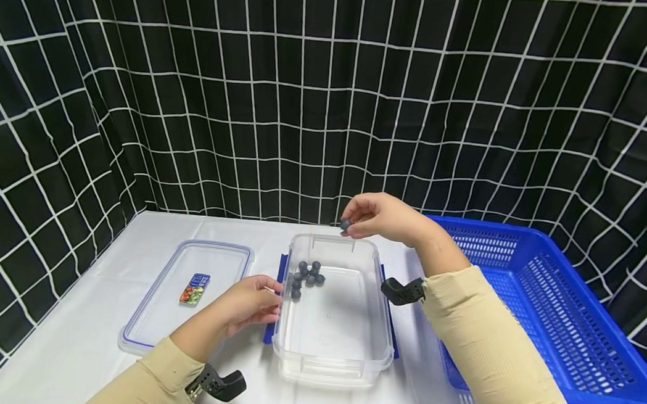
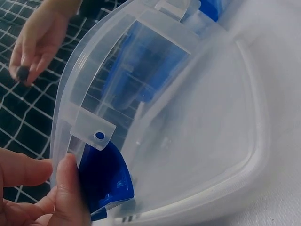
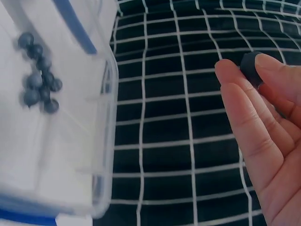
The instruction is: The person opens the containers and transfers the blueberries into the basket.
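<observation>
A clear plastic food container [image 1: 337,345] with blue side latches stands on the table. Several blueberries [image 1: 310,279] lie clustered in its far left part. My right hand [image 1: 380,218] holds one blueberry [image 3: 250,67] between thumb and fingertips, above the container's far rim. The left hand [image 1: 250,302] is at the container's left side, with its fingers loosely bent and fingertips touching the wall by the rim. In the left wrist view, these fingers are right beside a blue latch [image 2: 106,174].
A clear lid [image 1: 152,315] with a printed label [image 1: 194,290] lies flat on the white table [image 1: 95,293], left of the container. To the right stands a blue plastic basket [image 1: 575,267], partly behind my right sleeve. A black cloth with a white grid [image 1: 317,115] hangs behind.
</observation>
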Motion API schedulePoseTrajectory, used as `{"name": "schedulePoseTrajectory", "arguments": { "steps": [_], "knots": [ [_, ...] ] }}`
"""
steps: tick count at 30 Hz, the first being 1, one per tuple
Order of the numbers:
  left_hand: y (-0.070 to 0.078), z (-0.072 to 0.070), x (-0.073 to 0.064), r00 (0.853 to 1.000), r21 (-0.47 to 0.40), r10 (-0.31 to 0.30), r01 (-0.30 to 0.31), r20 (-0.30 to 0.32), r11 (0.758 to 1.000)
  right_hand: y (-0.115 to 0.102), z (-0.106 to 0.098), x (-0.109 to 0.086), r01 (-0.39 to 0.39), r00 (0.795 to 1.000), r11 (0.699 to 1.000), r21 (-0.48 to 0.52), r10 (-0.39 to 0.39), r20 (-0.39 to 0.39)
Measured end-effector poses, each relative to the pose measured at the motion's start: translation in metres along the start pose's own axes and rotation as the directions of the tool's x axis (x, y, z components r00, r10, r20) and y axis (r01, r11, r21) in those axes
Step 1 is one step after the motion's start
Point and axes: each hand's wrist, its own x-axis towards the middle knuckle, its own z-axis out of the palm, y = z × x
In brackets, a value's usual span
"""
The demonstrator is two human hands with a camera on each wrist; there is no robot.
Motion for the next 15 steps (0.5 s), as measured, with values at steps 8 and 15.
{"name": "schedulePoseTrajectory", "arguments": {
  "steps": [8,15],
  "knots": [
    [-0.002,0.001,-0.002,1.000,-0.006,0.003,-0.003,0.018,1.000,0.012,-0.032,-0.033,-0.057,0.997,0.998,-0.038,0.055,-0.060],
    [-0.003,0.000,-0.002,1.000,-0.011,-0.003,0.003,0.024,1.000,0.035,-0.054,-0.059,-0.133,0.984,0.987,-0.087,0.121,-0.133]
  ]
}}
